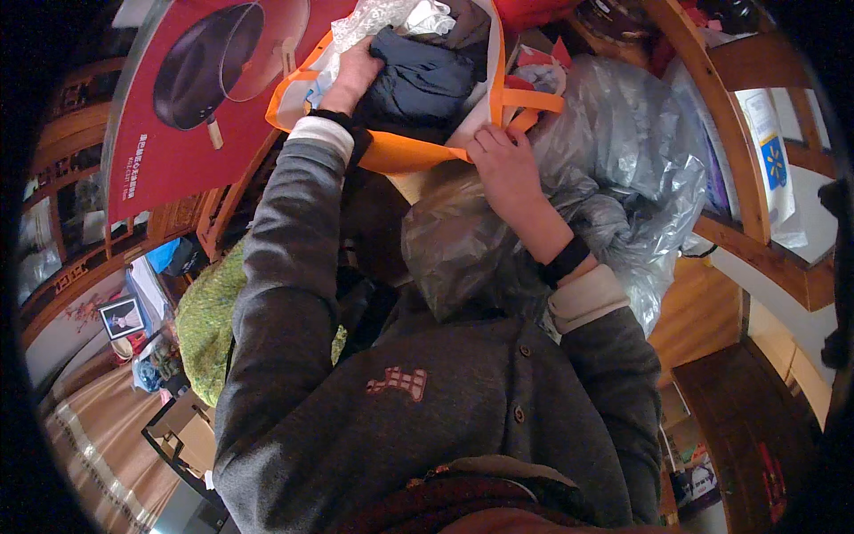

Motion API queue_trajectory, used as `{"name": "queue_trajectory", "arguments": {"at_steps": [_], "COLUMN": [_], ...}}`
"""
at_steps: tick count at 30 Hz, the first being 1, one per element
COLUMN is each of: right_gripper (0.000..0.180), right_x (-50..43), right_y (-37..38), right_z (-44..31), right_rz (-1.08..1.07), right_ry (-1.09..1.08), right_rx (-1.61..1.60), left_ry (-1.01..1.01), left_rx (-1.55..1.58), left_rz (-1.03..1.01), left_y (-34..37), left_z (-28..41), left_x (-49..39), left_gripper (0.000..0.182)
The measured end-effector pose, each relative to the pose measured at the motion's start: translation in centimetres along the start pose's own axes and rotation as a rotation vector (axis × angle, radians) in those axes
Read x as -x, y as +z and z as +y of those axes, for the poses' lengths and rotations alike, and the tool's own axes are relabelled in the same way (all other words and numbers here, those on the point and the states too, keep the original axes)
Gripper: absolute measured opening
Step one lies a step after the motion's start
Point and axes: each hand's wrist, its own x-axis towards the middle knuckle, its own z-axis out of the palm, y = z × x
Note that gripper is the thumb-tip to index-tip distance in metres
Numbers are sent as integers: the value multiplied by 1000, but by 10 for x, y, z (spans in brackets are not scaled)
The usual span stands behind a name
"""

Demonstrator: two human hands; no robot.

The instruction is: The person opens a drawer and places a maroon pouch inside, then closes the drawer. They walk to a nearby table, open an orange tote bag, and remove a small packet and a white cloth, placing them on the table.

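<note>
An orange-rimmed tote bag (413, 152) stands open at the top centre, holding folded dark padded clothing (427, 80) and some white lacy fabric (370, 23). My left hand (357, 73) reaches inside at the bag's left, against the dark clothing; its fingertips are partly hidden by the cloth, so its grasp is unclear. With its fingers bent over the orange rim at the near right corner, my right hand (504, 157) pinches the bag's edge beside an orange strap handle (534, 100). Crumpled translucent grey plastic bags (614, 133) lie under and right of that hand.
A red box with a frying pan picture (200, 100) stands at the upper left. Wooden shelving with a post (740, 133) is at the right, holding a white package (767, 160). A yellow-green textured cushion or cover (207, 320) and a framed photo (123, 318) are at left.
</note>
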Motion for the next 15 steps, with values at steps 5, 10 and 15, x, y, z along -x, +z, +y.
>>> {"name": "queue_trajectory", "arguments": {"at_steps": [5,10,15], "right_gripper": [16,19,21], "right_x": [-3,-3,-3], "right_y": [1,2,3], "right_z": [1,1,2], "right_rz": [-29,-12,-3], "right_ry": [-9,-14,-41], "right_rx": [5,44,68], "left_ry": [-80,92,349], "left_rx": [67,120,-19], "left_rz": [-156,-715,-848], "left_y": [-7,-4,-4], "left_z": [29,70,75], "left_x": [15,66,97], "left_gripper": [42,39,50]}}
